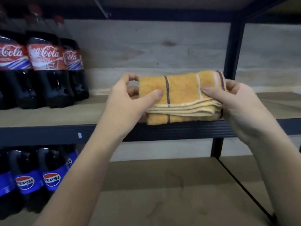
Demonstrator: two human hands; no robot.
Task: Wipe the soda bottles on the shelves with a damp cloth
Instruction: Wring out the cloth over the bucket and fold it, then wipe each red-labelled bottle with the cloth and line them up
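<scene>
A folded orange cloth with dark and white stripes sits at the front edge of the middle shelf. My left hand grips its left end, thumb on top and fingers behind. My right hand pinches its right end, thumb on top. Three dark Coca-Cola bottles with red labels stand at the left of the same shelf, apart from the cloth. Several Pepsi bottles with blue labels stand on the lower shelf at the left.
A dark metal upright rises right of the cloth, and a dark beam fronts the middle shelf. A pale wooden back panel closes the rack. A thin diagonal brace crosses the lower shelf at right.
</scene>
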